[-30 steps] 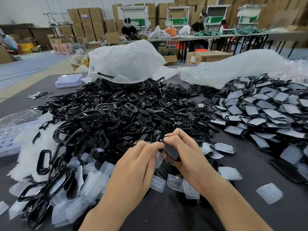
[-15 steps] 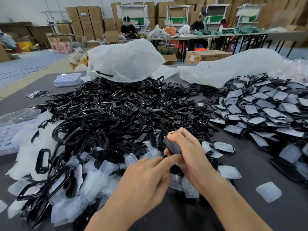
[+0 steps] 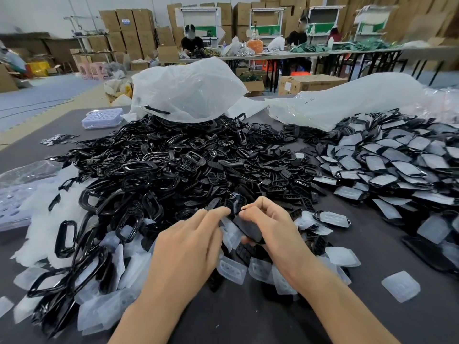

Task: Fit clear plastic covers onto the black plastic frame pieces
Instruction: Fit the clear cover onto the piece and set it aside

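Matte tabletop (image 3: 248, 319): right hand (image 3: 268, 224) fingers clamp smooth black frame piece (image 3: 248, 228); straight left hand (image 3: 188, 247) fingers touch it.

You were working in a small-parts assembly workshop: your dark table (image 3: 372, 281) carried a bulk heap of black frame pieces (image 3: 173, 165), with finished covered pieces (image 3: 397, 160) piled right of that heap. Beyond the heap, cardboard boxes (image 3: 129, 28) were stacked high, and other workers (image 3: 192, 40) sat at long tables (image 3: 323, 54).
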`<state>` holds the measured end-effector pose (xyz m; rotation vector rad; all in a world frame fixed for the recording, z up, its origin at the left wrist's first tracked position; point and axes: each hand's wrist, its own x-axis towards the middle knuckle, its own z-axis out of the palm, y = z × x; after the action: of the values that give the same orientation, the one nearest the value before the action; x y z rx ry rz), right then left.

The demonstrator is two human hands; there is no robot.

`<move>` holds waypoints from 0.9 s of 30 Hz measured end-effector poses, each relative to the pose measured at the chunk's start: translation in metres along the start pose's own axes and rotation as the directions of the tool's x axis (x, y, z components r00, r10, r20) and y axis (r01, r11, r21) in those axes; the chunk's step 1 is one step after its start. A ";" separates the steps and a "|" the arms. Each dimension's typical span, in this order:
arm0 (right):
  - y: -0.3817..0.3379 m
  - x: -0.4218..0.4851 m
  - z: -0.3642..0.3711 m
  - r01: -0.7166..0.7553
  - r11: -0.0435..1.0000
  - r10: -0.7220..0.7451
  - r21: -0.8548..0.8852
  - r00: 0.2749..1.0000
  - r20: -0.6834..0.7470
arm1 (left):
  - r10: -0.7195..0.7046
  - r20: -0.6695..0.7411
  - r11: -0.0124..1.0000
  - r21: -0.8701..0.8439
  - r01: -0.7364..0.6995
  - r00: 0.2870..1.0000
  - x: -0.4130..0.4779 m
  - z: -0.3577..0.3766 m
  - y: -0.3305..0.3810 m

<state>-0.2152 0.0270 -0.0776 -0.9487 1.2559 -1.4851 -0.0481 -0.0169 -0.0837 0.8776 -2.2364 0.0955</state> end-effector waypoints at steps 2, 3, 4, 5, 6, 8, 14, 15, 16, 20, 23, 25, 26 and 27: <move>-0.001 -0.001 0.001 -0.010 1.000 0.010 0.011 1.000 0.000 | -0.106 -0.025 0.989 -0.109 0.103 0.994 -0.001 0.002 0.001; -0.002 -0.001 0.001 -0.010 1.000 0.010 0.004 1.000 0.006 | -0.182 -0.010 0.965 -0.195 0.177 0.983 -0.002 0.003 0.003; -0.003 -0.001 0.000 -0.008 1.000 0.009 -0.009 1.000 0.017 | -0.253 0.025 0.919 -0.305 0.248 0.967 -0.002 0.004 0.005; -0.004 -0.002 -0.001 -0.002 1.000 0.003 -0.022 0.999 0.035 | -0.300 0.076 0.853 -0.426 0.303 0.951 -0.001 0.005 0.007; -0.004 -0.002 -0.001 0.009 1.000 -0.008 -0.027 0.998 0.058 | -0.323 0.127 0.778 -0.528 0.340 0.938 0.000 0.007 0.011; -0.005 -0.004 -0.002 0.043 0.999 -0.040 -0.024 0.993 0.109 | -0.326 0.201 0.660 -0.651 0.375 0.924 0.002 0.008 0.017; -0.001 -0.007 -0.010 0.286 0.858 -0.226 -0.428 0.956 0.186 | -0.468 0.168 0.561 -0.702 0.439 0.868 0.003 0.009 0.011; 0.000 -0.009 -0.012 0.297 0.828 -0.224 -0.476 0.953 0.205 | -0.472 0.163 0.564 -0.700 0.438 0.867 0.003 0.010 0.010; 0.001 -0.011 -0.013 0.294 0.817 -0.209 -0.497 0.953 0.219 | -0.468 0.161 0.564 -0.703 0.434 0.869 0.003 0.010 0.011; 0.006 -0.028 -0.021 0.206 0.866 -0.113 -0.456 0.969 0.221 | -0.409 0.155 0.558 -0.738 0.381 0.899 0.000 0.007 0.018; -0.009 -0.028 -0.053 0.170 0.924 -0.164 -0.342 0.985 0.046 | -0.369 0.170 0.566 -0.739 0.366 0.914 -0.001 0.005 0.022; -0.033 -0.019 -0.090 0.204 0.970 -0.227 -0.130 0.953 -0.199 | -0.332 0.182 0.607 -0.710 0.357 0.926 -0.002 0.004 0.023; -0.047 -0.014 -0.110 0.249 0.968 -0.248 -0.041 0.909 -0.334 | -0.309 0.191 0.645 -0.677 0.353 0.932 -0.002 0.005 0.024; -0.061 -0.009 -0.130 0.296 0.955 -0.262 0.003 0.849 -0.459 | -0.278 0.203 0.691 -0.637 0.342 0.939 -0.003 0.007 0.025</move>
<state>-0.3466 0.0716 -0.0401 -0.7797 1.4198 -2.0596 -0.0660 0.0016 -0.0858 0.8346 -1.9285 -0.8788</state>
